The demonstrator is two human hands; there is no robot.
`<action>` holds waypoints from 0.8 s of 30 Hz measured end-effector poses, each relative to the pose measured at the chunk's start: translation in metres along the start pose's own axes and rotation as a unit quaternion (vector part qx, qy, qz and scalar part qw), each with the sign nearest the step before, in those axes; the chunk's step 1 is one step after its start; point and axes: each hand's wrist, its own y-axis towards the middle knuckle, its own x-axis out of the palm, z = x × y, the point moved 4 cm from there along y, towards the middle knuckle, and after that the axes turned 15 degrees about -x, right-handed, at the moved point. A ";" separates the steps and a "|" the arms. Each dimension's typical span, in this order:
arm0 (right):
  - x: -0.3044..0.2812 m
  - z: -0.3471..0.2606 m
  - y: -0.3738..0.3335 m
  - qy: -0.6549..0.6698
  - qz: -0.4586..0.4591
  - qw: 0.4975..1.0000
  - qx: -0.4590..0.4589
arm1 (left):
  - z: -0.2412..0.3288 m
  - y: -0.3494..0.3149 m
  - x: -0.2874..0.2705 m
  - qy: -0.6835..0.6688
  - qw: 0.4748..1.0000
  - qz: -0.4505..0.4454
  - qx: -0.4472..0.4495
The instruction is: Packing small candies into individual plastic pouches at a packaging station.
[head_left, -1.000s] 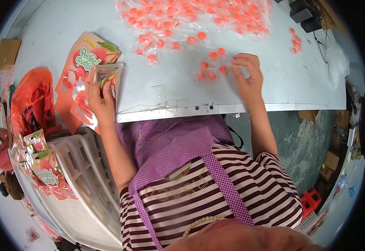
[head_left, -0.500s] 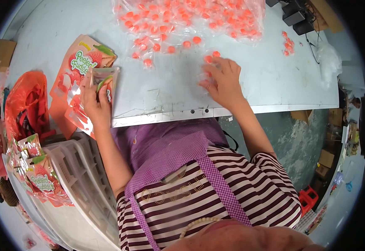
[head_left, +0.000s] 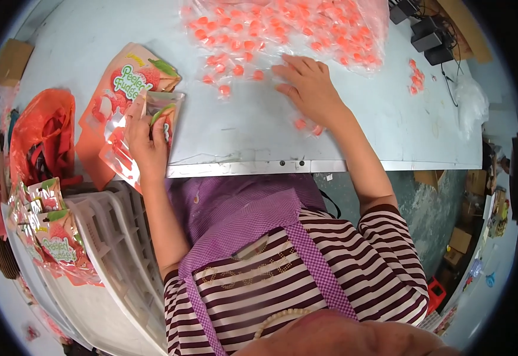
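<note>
My left hand grips a small pink candy pouch by its side, thumb on the front. The pouch lies over larger flat pink pouches printed with fruit. My right hand is palm down over the table, thumb and fingers apart, its fingertips beside loose wrapped red-orange candies. What lies beneath its palm is hidden. Under that forearm, nearer the table edge, sit a few wrapped candies. Beyond the hand spreads a big clear plastic bag with many such candies.
A small candy cluster lies at the right, near black power adapters and a crumpled clear bag. To my left are an orange plastic bag, stacked white crates and shiny candy pouches. A metal strip edges the table.
My right hand has reached farther away, toward the loose candies. A few candies that were by its fingers now lie closer to the table edge. My left hand keeps its grip on the pouch.
</note>
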 end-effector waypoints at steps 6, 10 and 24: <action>-0.011 0.000 0.007 0.004 -0.117 0.993 0.027 | -0.002 -0.001 0.000 0.030 1.000 0.002 0.009; 0.006 -0.023 0.037 0.082 -0.043 0.996 -0.001 | -0.001 -0.001 0.001 0.027 1.000 0.004 0.006; 0.009 -0.033 0.023 0.104 -0.113 0.988 -0.027 | 0.000 -0.001 -0.001 0.006 1.000 -0.009 0.001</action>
